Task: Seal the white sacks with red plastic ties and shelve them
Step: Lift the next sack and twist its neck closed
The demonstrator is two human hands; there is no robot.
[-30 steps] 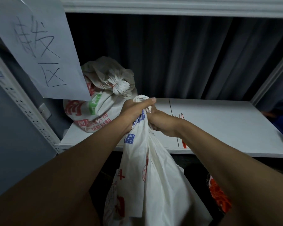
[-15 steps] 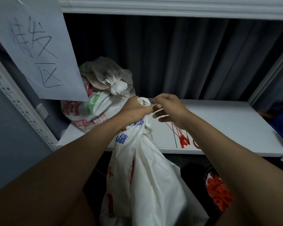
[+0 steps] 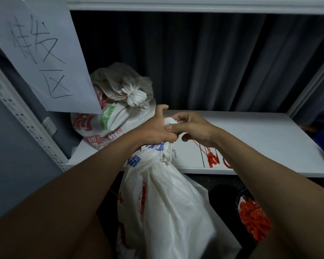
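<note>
A white sack (image 3: 168, 199) with red and blue print hangs in front of the white shelf (image 3: 260, 139). My left hand (image 3: 155, 128) is clenched around its gathered neck, thumb raised. My right hand (image 3: 193, 128) pinches thin red plastic ties (image 3: 210, 159) right at the neck; their tags dangle below my wrist over the shelf's front edge. A second sack (image 3: 118, 113), its neck bound with a red tie, lies at the shelf's left end.
A paper sign (image 3: 39, 51) with handwriting hangs at upper left over the perforated shelf post (image 3: 26, 124). Dark curtains close off the back. Below right, a dark container (image 3: 254, 219) holds several red ties. The shelf's right half is bare.
My right hand let go of the sack's neck, drew back with red ties, then came back against the neck beside my left hand. The left hand kept its grip.
</note>
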